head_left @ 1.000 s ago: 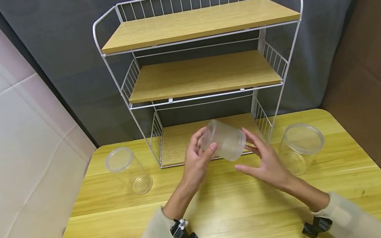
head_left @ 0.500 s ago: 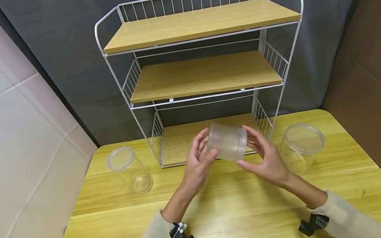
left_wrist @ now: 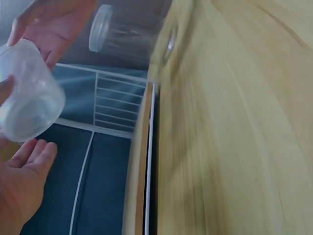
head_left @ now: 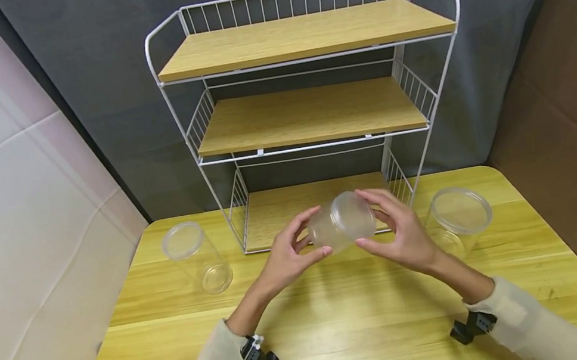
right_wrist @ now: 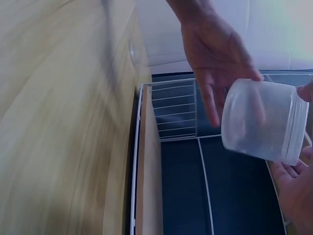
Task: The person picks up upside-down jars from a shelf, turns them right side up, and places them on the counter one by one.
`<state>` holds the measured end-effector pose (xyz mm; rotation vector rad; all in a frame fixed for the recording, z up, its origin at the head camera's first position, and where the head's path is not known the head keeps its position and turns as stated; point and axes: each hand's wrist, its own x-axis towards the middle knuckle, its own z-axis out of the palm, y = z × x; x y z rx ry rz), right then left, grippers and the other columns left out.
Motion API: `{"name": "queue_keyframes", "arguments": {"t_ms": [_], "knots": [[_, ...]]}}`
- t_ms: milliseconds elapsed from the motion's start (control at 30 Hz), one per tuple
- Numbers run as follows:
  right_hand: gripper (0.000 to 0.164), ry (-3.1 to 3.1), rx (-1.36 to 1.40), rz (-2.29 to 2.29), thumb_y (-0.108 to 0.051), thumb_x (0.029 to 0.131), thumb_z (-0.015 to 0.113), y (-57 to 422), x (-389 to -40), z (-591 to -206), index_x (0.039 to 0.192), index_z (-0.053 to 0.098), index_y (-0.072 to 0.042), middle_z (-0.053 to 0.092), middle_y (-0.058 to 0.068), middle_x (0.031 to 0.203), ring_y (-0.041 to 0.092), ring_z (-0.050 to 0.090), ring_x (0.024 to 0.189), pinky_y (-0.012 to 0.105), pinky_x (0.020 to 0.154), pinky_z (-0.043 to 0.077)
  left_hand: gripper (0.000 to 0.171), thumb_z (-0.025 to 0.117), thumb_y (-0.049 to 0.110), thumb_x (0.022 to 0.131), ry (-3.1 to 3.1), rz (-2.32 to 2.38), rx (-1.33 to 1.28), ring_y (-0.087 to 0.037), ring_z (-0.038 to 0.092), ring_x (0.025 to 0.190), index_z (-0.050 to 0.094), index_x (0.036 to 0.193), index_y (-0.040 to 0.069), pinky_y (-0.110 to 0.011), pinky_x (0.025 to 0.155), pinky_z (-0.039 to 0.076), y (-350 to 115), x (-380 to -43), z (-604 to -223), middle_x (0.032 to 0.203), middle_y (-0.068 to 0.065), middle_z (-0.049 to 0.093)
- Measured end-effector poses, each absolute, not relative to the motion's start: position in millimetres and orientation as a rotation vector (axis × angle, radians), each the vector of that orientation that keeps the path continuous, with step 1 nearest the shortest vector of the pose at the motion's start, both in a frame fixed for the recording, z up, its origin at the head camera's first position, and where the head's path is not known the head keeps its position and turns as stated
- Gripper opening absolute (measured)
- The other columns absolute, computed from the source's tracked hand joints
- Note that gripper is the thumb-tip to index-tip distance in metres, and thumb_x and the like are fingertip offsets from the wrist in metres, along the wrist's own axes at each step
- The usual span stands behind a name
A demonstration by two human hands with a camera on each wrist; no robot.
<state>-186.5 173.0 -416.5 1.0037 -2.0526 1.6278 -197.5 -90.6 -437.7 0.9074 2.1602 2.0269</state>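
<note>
In the head view a clear plastic jar (head_left: 330,232) lies tilted between both hands, above the front of the bottom shelf. My right hand (head_left: 406,237) holds its lid end between thumb and fingers. On the base side is my left hand (head_left: 287,255), its fingers spread loosely around that end. The right wrist view shows the left hand (right_wrist: 212,58) with straight fingers right at the base of the jar (right_wrist: 257,120). From the left wrist camera, the jar's round base (left_wrist: 32,117) faces the left fingers (left_wrist: 41,154).
Behind the hands stands a white wire rack with three wooden shelves (head_left: 307,114). A tall lidded clear jar (head_left: 182,242) is upright on the wooden table (head_left: 179,349) left of the rack. Another wider lidded jar (head_left: 460,213) stands to its right, near my right forearm.
My right hand has closed onto the jar's lid end, and the jar has turned so that end tips upward. My left hand has loosened around the base and shifted slightly left.
</note>
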Motion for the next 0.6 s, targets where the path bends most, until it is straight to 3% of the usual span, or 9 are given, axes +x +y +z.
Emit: {"name": "queue_keyframes", "arguments": {"t_ms": [167, 300, 600], "knots": [[0.083, -2.154, 1.001, 1.517, 0.006, 0.074, 0.091, 168, -191, -423, 0.148, 0.054, 0.005, 0.056, 0.023, 0.145, 0.038, 0.057, 0.131, 0.035, 0.107, 0.053, 0.076, 0.088, -0.002, 0.083, 2.371, 1.822, 0.897, -0.033, 0.052, 0.143, 0.052, 0.151, 0.001, -0.03, 0.109, 0.053, -94, -200, -444, 0.153, -0.015, 0.055], [0.083, -2.186, 1.014, 1.497, 0.003, 0.073, 0.094, 165, -196, -430, 0.147, 0.056, 0.004, 0.058, 0.023, 0.145, 0.042, 0.057, 0.133, 0.033, 0.108, 0.052, 0.075, 0.09, 0.0, 0.081, 2.46, 1.708, 0.909, -0.035, 0.058, 0.137, 0.054, 0.147, -0.003, -0.034, 0.108, 0.055, -97, -203, -449, 0.149, -0.019, 0.058], [0.082, -2.323, 1.004, 1.297, -0.014, 0.071, 0.099, 158, -205, -449, 0.142, 0.061, 0.004, 0.063, 0.02, 0.144, 0.041, 0.064, 0.127, 0.049, 0.102, 0.058, 0.069, 0.092, 0.011, 0.082, 2.611, 1.431, 0.931, -0.035, 0.063, 0.131, 0.061, 0.142, -0.003, -0.044, 0.11, 0.054, -104, -211, -462, 0.143, -0.018, 0.065]]}}
